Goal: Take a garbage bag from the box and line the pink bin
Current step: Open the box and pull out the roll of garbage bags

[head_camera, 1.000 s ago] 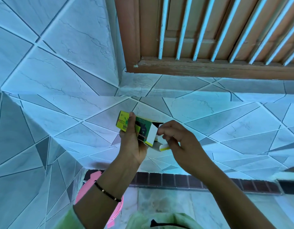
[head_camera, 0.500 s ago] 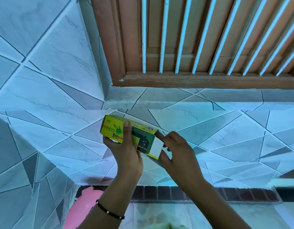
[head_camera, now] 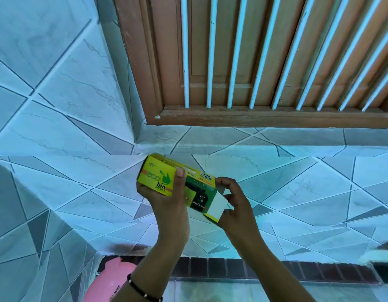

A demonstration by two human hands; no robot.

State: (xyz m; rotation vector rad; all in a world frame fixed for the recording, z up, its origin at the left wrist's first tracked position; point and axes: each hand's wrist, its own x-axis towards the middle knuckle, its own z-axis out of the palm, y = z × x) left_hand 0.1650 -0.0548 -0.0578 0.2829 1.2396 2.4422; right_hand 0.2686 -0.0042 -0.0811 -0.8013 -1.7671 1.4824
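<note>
A yellow and green garbage bag box (head_camera: 158,179) is held up in front of the tiled wall. My left hand (head_camera: 166,205) grips its middle from below, thumb across the front face. At the box's right end my right hand (head_camera: 234,205) pinches the white end flap (head_camera: 217,205). I cannot see any bag; the inside of the box is hidden. Part of the pink bin (head_camera: 110,282) shows at the bottom left, below my left forearm.
Pale blue tiled walls (head_camera: 57,127) meet in a corner at left. A brown wooden window frame (head_camera: 254,118) with white bars fills the top right. A dark tile strip (head_camera: 275,271) runs along the floor edge.
The view has tilted upward and the box sits lower in it. The white end flap, open a second ago, now lies against the box end under my right fingers.
</note>
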